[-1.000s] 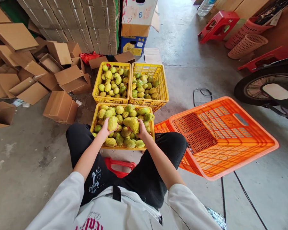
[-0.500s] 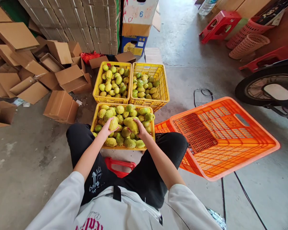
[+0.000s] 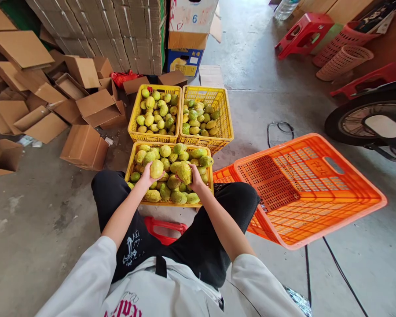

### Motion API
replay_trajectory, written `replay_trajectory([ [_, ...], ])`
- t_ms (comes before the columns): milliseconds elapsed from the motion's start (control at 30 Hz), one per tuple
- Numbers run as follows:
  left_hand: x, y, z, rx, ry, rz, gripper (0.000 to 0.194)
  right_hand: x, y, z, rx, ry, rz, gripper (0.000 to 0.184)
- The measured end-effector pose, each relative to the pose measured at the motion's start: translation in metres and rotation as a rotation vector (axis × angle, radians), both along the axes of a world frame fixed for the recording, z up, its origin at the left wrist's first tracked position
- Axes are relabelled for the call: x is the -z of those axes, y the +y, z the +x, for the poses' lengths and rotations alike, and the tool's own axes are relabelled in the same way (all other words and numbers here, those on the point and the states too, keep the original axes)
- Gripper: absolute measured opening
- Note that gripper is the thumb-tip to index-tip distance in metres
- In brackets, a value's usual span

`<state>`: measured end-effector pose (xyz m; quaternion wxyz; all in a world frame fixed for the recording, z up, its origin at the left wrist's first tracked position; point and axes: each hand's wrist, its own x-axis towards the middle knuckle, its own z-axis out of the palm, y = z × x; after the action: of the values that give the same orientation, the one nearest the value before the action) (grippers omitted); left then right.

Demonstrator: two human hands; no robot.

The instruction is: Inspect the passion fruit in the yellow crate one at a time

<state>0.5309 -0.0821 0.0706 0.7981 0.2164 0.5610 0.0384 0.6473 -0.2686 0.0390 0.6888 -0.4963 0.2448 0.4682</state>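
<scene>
My left hand is closed around a rounded yellow-green fruit, with the fingers behind it. A larger, bumpy yellow-green fruit is gripped in my right hand. The fruit looks like lemon or guava; I cannot tell which. Both hands are just over the near yellow crate, which is heaped with similar fruit and stands between my knees. Behind it are two more yellow crates, the left one fuller of fruit than the right one.
A large orange crate lies tilted at my right, its open side towards me. Cardboard boxes are piled at the left. A motorbike wheel, a red stool and a black cable are at the right.
Both fruits have turned slightly in my hands, the left one showing a rounder side. The hands have hardly shifted, and the crates stand as before.
</scene>
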Motion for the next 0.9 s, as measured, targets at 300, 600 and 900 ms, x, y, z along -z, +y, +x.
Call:
replay_trajectory([
  [300,0.0014,0.0022,-0.0004,-0.006,0.050,0.046,0.029,0.0068,-0.0003,-0.0006,0.059,-0.047,-0.048,0.019],
  [600,-0.0019,-0.0012,-0.0012,-0.014,0.087,0.093,0.045,0.0068,-0.0014,-0.0024,0.038,-0.126,-0.065,0.022],
  [900,-0.0025,-0.0006,0.0007,-0.006,0.097,0.053,0.030,0.0073,-0.0008,0.0019,0.023,-0.043,-0.056,0.032],
])
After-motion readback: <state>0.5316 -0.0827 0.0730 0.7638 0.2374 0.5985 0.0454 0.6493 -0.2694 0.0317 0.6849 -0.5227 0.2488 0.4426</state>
